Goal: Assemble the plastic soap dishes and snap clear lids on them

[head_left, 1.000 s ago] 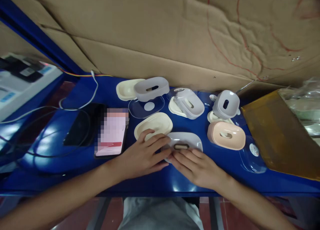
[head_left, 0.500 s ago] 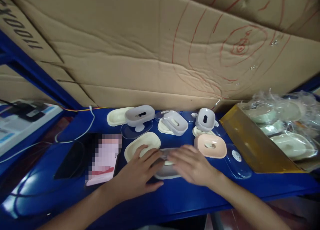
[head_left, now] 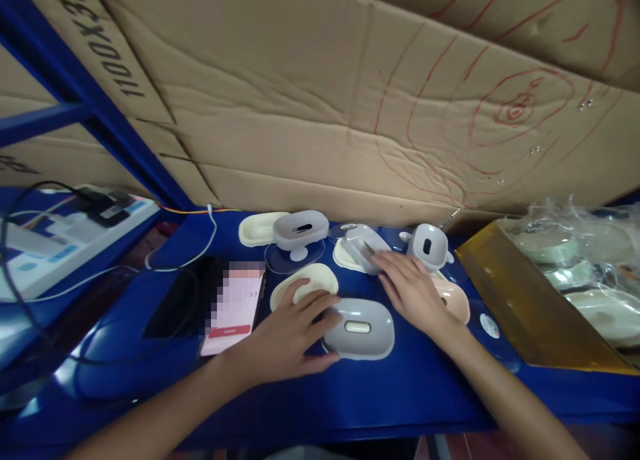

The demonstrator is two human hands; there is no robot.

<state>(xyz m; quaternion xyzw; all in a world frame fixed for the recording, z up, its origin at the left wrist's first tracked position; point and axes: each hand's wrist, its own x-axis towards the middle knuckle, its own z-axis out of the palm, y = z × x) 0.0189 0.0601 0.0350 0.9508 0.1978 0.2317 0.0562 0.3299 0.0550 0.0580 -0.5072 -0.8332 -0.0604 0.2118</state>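
Observation:
A grey oval dish with a slot showing cream lies on the blue table. My left hand, fingers spread, touches its left edge and reaches over a cream oval tray. My right hand is at the near side of another grey dish, which leans on a cream tray; its fingertips touch the rim, and whether they grip it is unclear. A peach dish is partly hidden behind my right wrist.
More grey dishes and clear lids line the back. A phone lies left, near a power strip. At right stands a box of wrapped dishes.
My right hand has left the near grey dish and moved up and right to the grey dish behind it. My left hand stays beside the near dish. The view has shifted left.

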